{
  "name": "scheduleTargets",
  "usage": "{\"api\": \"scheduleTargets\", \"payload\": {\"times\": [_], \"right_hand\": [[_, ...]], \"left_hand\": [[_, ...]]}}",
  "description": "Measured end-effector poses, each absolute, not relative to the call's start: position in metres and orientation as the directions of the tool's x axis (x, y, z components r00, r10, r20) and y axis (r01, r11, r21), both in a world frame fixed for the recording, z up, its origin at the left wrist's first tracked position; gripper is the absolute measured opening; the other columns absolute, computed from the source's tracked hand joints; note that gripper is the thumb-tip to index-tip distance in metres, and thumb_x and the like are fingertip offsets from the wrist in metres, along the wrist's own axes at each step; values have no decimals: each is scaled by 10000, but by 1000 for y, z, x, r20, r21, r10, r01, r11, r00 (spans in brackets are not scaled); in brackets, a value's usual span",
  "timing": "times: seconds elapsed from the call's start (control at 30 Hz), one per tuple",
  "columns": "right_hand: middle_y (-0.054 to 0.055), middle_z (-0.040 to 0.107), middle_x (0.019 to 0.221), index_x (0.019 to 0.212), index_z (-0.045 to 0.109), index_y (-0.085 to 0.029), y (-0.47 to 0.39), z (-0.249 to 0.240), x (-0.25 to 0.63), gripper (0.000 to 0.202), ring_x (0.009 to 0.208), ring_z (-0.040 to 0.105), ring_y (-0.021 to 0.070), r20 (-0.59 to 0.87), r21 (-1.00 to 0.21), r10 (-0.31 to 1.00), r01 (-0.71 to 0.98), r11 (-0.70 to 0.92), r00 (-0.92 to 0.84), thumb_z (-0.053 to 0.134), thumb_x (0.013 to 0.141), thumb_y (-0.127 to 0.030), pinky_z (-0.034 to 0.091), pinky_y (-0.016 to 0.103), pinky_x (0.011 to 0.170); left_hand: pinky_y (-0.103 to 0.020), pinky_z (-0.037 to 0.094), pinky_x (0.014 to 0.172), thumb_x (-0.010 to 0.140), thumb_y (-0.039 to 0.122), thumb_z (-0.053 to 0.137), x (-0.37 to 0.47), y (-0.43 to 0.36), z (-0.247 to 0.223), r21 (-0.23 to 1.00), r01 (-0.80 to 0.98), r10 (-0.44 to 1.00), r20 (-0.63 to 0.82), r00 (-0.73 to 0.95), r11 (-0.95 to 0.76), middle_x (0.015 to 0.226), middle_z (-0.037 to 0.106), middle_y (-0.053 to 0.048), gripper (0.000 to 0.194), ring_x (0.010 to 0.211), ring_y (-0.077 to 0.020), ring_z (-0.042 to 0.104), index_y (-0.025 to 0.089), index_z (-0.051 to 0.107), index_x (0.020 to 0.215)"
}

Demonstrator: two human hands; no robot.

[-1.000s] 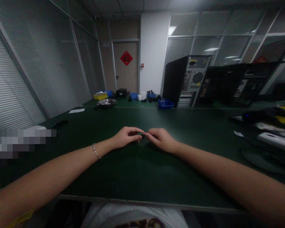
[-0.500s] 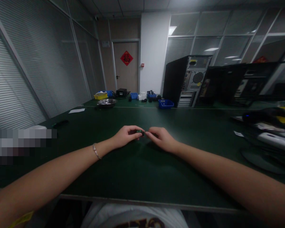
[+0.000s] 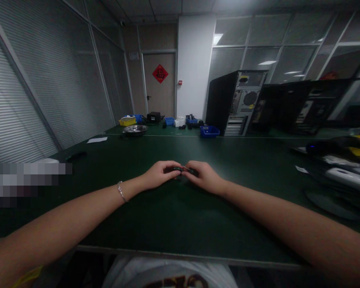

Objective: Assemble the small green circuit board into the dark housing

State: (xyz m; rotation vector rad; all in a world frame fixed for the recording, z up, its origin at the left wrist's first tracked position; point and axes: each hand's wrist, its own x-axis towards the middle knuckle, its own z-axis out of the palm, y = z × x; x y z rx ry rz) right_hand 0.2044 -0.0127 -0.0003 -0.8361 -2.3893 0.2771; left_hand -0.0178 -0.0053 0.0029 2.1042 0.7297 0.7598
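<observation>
Over the middle of the dark green table [image 3: 168, 224], my left hand [image 3: 162, 174] pinches a small dark green piece [image 3: 177, 169] between thumb and fingers. My right hand [image 3: 203, 175] meets it from the right, thumb and fingers closed. A thin light sliver shows between the right fingertips, too small to name. The fingertips of both hands nearly touch around the green piece. Fingers hide part of it.
A blue tray [image 3: 209, 131], a metal dish [image 3: 135, 130] and a yellow tray [image 3: 127, 121] stand at the back. A black computer case [image 3: 228, 102] rises behind. White paper [image 3: 97, 140] lies left; cables and devices [image 3: 348, 176] lie right.
Both hands have sunk slightly. The green piece has tilted flatter and the right fingers have shifted, with a thin light sliver now showing between them.
</observation>
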Motion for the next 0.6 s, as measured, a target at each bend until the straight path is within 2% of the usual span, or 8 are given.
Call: {"api": "scheduleTargets", "payload": {"times": [0.1, 0.23, 0.37, 0.5, 0.6], "right_hand": [[31, 613, 832, 905, 602, -164, -15, 1, 204, 113, 748, 568, 144, 474, -371, 582, 450, 812, -661, 547, 900, -262, 423, 239, 669], [58, 643, 933, 1005, 623, -174, -19, 3, 203, 161, 848, 598, 167, 440, -325, 501, 388, 863, -746, 517, 916, -256, 447, 262, 749], [72, 658, 987, 1056, 621, -175, -18, 3, 203, 193, 880, 610, 180, 444, -336, 544, 430, 838, -712, 509, 916, -247, 456, 277, 768], [69, 666, 978, 1065, 623, -172, -15, 0, 203, 199, 856, 614, 174, 468, -372, 592, 461, 805, -656, 516, 908, -228, 456, 271, 756], [66, 668, 980, 1069, 621, -178, -14, -1, 203, 200, 858, 612, 176, 473, -383, 602, 465, 798, -644, 518, 906, -231, 452, 274, 757]], "left_hand": [[-304, 497, 775, 884, 285, 551, -18, -4, 1, 794, 261, 723, 295, 625, -549, 1018, 655, -73, 329, 835, -173, 628, 161, 588, 1186], [-299, 491, 745, 880, 305, 560, -19, -2, -1, 790, 260, 732, 315, 604, -555, 893, 656, -43, 405, 806, -175, 628, 184, 522, 1265], [-297, 496, 749, 899, 325, 522, -19, 0, -3, 833, 204, 717, 288, 635, -515, 1021, 639, -74, 334, 817, -166, 614, 165, 583, 1186], [-307, 497, 731, 934, 340, 439, -19, 4, -5, 903, 115, 751, 268, 603, -415, 936, 641, -74, 345, 789, -170, 609, 139, 593, 1168], [-320, 500, 760, 917, 295, 476, -20, 6, -6, 935, 73, 757, 233, 610, -347, 945, 642, -73, 315, 819, -177, 616, 140, 591, 1165]]}}
